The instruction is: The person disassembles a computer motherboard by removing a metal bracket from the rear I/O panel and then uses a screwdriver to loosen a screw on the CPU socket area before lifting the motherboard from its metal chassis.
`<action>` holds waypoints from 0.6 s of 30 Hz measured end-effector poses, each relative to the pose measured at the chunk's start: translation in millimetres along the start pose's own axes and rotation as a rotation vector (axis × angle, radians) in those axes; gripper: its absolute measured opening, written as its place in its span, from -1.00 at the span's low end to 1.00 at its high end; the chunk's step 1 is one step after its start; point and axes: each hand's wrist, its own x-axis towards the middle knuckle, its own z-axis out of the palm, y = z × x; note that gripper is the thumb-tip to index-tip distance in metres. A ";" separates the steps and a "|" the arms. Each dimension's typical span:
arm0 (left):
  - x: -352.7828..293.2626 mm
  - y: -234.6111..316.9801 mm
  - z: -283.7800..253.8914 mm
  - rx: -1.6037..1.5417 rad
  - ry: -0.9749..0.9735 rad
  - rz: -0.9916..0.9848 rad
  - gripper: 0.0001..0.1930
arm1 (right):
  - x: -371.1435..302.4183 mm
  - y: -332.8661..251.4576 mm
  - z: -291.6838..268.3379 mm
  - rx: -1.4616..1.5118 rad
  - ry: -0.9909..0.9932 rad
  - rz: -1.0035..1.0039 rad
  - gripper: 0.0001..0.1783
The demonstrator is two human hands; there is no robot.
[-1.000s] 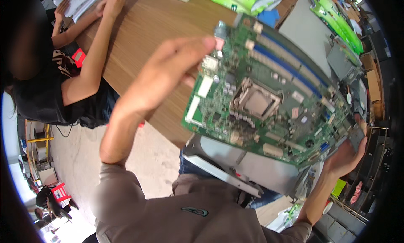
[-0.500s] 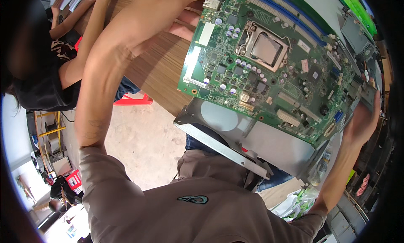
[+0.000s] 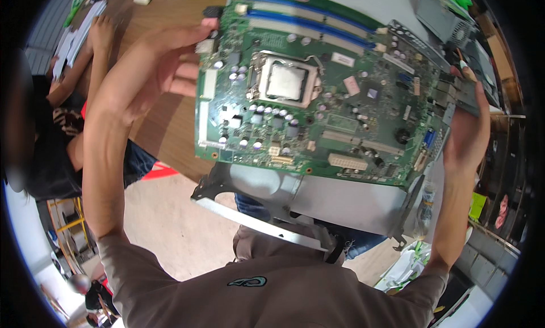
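Note:
A large green motherboard [image 3: 261,200] is not seen there alone: its bare processor socket sits left of its middle, with blue and white memory slots along its far edge. My left hand [image 3: 164,67] grips the board's left edge, thumb on top by the corner and fingers reaching underneath. At the opposite edge my right hand [image 3: 468,132] is closed around the side with the metal port plate; some of its fingers are hidden behind. Below the board lies a grey metal computer case [image 3: 352,206], its front rail [image 3: 258,223] tilted toward my lap.
A brown wooden table [image 3: 153,121] extends to the left and far side. Another person's hand [image 3: 102,36] rests by papers [image 3: 79,41] at the far left. A grey metal unit [image 3: 445,21] stands at the far right, and plastic bags [image 3: 403,265] lie low on the right.
The motherboard has shifted left and turned to lie more level across the view. Both hands have moved left with it, and the case below appears farther left too.

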 end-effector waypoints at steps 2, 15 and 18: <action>-3.8 -0.9 2.6 -0.028 -0.006 0.019 -0.45 | -2.2 2.6 0.8 0.031 -0.008 -0.014 -0.49; -26.5 -0.1 -21.3 -0.078 0.032 0.176 -0.49 | -32.7 -11.2 28.3 -0.089 -0.048 -0.380 -0.54; -36.9 -3.3 -25.0 -0.056 0.067 0.216 -0.49 | -35.6 -13.0 26.5 -0.095 -0.081 -0.454 -0.55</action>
